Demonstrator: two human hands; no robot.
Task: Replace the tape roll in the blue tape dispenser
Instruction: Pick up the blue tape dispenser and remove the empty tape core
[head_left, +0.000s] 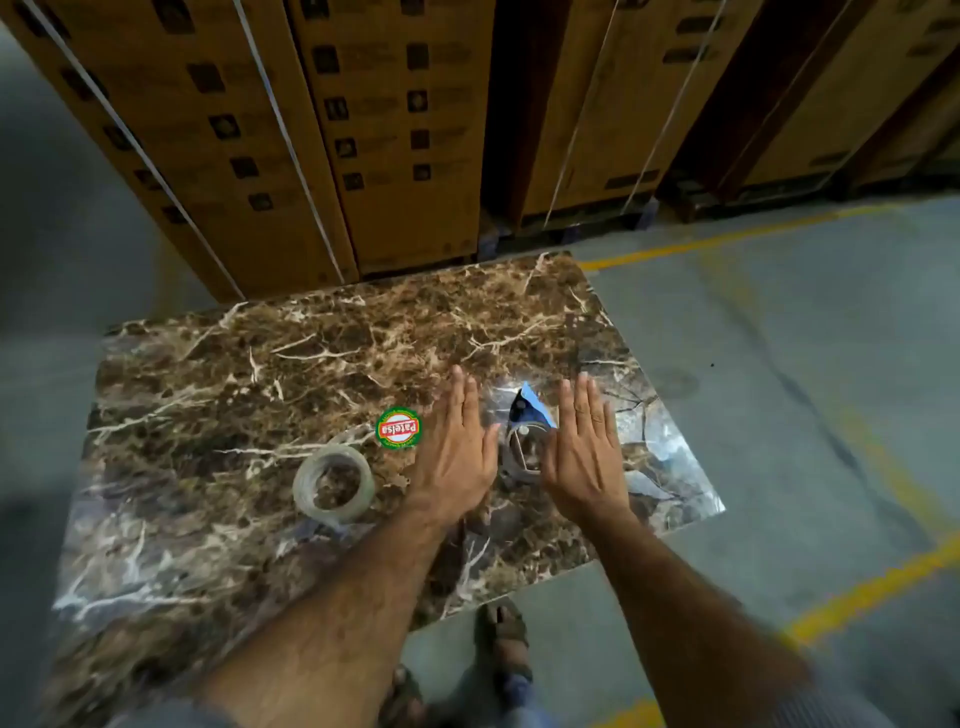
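Both hands, left hand (457, 452) and right hand (584, 457), hover flat, fingers spread and empty, flanking the blue tape dispenser (524, 431) on the marble slab (311, 343); I'd steady its body before fitting the clear tape roll (333, 484) lying left.

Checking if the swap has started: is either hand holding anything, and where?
Nothing held. Left hand and right hand hover flat and open either side of the blue tape dispenser.

I see a brown marble-patterned tabletop (322, 353) standing on a grey concrete floor (779, 364) marked with yellow lines (717, 240). Behind it, tall strapped cardboard boxes (395, 135) fill my view in dim light.
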